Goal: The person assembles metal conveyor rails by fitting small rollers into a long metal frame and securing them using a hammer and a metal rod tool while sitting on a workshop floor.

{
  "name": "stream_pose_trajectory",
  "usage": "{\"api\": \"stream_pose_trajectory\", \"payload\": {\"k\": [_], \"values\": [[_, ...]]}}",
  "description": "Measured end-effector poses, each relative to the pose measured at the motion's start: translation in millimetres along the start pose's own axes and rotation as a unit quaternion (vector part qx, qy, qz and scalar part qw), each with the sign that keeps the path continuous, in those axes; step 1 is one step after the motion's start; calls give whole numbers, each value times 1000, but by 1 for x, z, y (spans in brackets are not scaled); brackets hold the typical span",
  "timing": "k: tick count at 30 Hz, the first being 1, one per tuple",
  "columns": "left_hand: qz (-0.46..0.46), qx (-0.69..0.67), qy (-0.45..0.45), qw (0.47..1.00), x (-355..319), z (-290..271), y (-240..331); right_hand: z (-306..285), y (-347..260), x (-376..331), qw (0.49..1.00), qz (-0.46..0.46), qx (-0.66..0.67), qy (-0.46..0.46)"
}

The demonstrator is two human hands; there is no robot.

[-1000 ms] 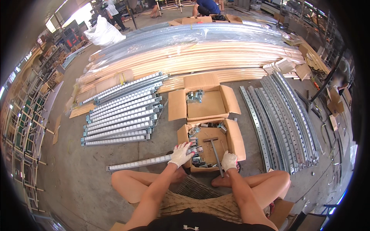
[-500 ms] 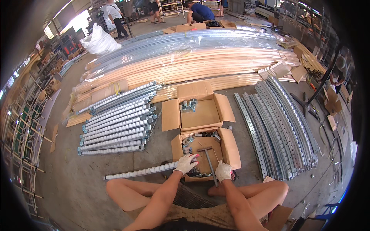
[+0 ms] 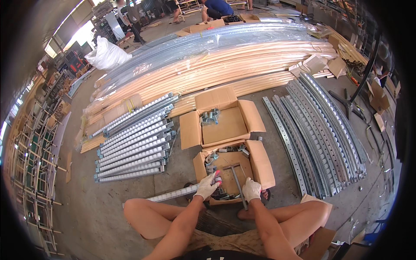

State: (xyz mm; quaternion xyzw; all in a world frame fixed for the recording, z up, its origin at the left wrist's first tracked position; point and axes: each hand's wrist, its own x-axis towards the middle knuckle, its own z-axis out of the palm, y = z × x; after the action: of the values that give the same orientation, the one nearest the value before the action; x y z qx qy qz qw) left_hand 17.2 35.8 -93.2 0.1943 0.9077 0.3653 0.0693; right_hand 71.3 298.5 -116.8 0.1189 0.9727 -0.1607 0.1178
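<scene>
I sit cross-legged on a concrete floor, both hands in white work gloves. My left hand (image 3: 207, 185) grips the near end of a long roller rail (image 3: 172, 194) that lies on the floor to my left. My right hand (image 3: 251, 189) rests at the near edge of an open cardboard box (image 3: 263, 164) and holds the shaft of a grey T-shaped metal tool (image 3: 236, 177) lying in the box. Small metal brackets (image 3: 221, 194) are piled in the box's near corner between my hands.
A second open cardboard box (image 3: 225, 125) with a few metal clips stands just beyond. A stack of roller rails (image 3: 134, 143) lies to the left, perforated steel rails (image 3: 320, 130) to the right, long wooden and wrapped strips (image 3: 216, 65) behind. People work at the far back.
The view has shifted slightly, so boxes and rails sit lower and closer. My hands stay at the near box, the left on the roller rail's end and the right on the T-shaped tool.
</scene>
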Motion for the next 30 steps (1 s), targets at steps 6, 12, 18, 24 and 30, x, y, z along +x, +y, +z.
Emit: {"api": "stream_pose_trajectory", "payload": {"k": [6,12,18,24,30], "values": [[-91,-27,-24,995,6,-7,25,7,3,4,999,5,31,2],[-49,28,31,998,2,6,15,-4,-3,2,998,3,62,-7],[-132,-5,17,991,13,4,35,-4,0,5,993,29,114,6],[-81,90,76,990,13,20,29,-10,-2,4,993,22,113,-8],[-80,187,94,975,13,33,24,-6,-2,4,994,15,108,-10]]}}
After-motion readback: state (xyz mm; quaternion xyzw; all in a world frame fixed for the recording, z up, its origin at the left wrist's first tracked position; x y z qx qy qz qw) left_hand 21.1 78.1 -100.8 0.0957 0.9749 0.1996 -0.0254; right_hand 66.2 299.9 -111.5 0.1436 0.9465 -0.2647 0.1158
